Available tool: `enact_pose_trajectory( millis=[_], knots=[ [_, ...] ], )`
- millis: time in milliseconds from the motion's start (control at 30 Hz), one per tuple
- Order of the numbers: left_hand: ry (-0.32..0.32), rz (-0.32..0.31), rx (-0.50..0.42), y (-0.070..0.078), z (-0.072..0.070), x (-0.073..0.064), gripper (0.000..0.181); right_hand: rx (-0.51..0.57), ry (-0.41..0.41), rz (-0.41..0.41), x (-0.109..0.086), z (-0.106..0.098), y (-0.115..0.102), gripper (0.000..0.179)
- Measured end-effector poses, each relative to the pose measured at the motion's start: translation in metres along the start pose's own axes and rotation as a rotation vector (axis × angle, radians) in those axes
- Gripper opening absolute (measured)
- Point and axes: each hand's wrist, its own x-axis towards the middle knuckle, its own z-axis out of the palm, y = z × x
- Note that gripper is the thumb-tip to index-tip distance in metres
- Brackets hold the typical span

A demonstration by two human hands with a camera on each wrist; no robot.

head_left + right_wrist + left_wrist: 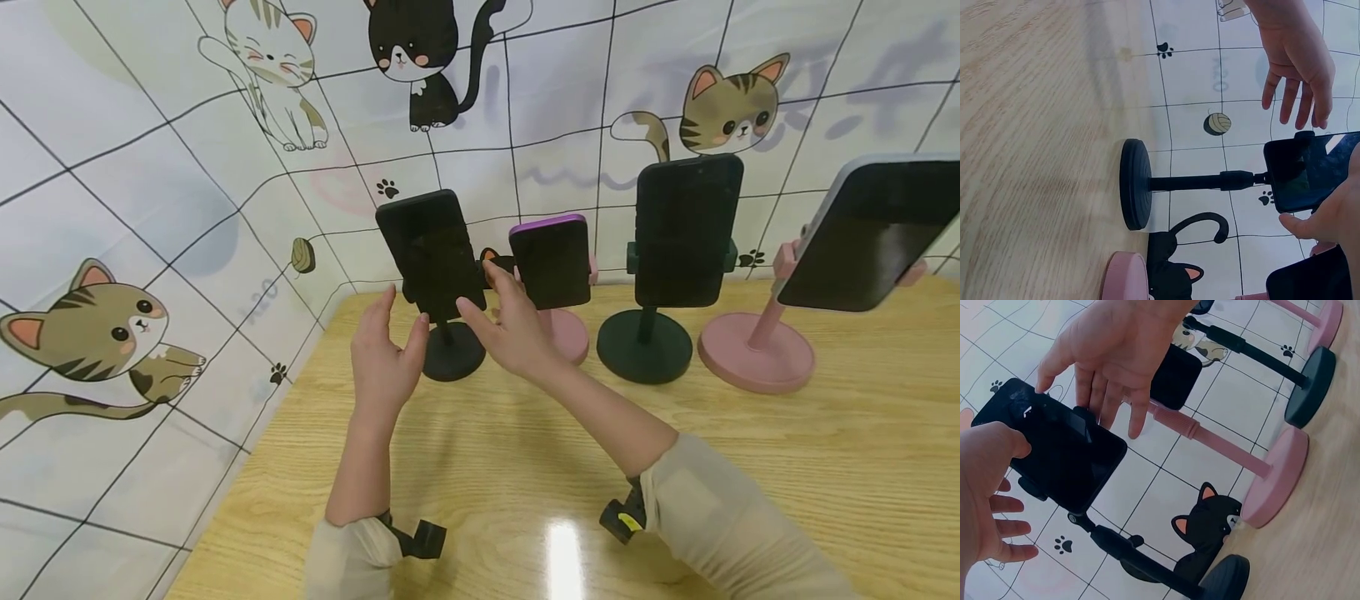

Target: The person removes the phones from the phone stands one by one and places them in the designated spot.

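Note:
A black phone point(431, 254) sits tilted in the clamp of a black stand point(453, 352) at the left of the row. My left hand point(382, 358) is beside its left edge, fingers spread and thumb apart. On the other side, my right hand point(513, 329) has its thumb near the phone's lower right corner and its fingers reaching past the right edge. In the left wrist view, the left thumb overlaps the phone's screen point(1066, 456); whether it touches cannot be told. Neither hand is curled round the phone or the stand.
Right of the hands stand a purple-edged phone point(552, 262) on a pink stand point(570, 337), a dark phone point(686, 233) on a green stand point(645, 354), and a white-edged phone point(862, 237) on another pink stand point(757, 358). A cat-print sheet point(555, 100) backs the wooden table point(480, 467).

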Motion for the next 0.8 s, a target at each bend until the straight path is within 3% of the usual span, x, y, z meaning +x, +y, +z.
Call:
enact_pose_trajectory(
  millis=[367, 500, 667, 800],
  knots=[
    [-0.064, -0.259, -0.216, 0.006, -0.001, 0.015, 0.051, 0.038, 0.009, 0.054, 0.011, 0.001, -0.002, 0.065],
    [-0.077, -0.305, -0.283, 0.006, -0.001, 0.019, 0.052, 0.051, 0.021, 0.070, 0.013, 0.001, -0.005, 0.064],
    [-0.070, -0.351, -0.356, 0.003, 0.002, 0.025, 0.050, 0.079, 0.027, 0.030, 0.018, 0.003, -0.006, 0.055],
    [-0.056, -0.338, -0.419, -0.001, 0.006, 0.029, 0.041, 0.077, 0.035, 0.009, 0.022, 0.005, -0.007, 0.046]
  ],
)
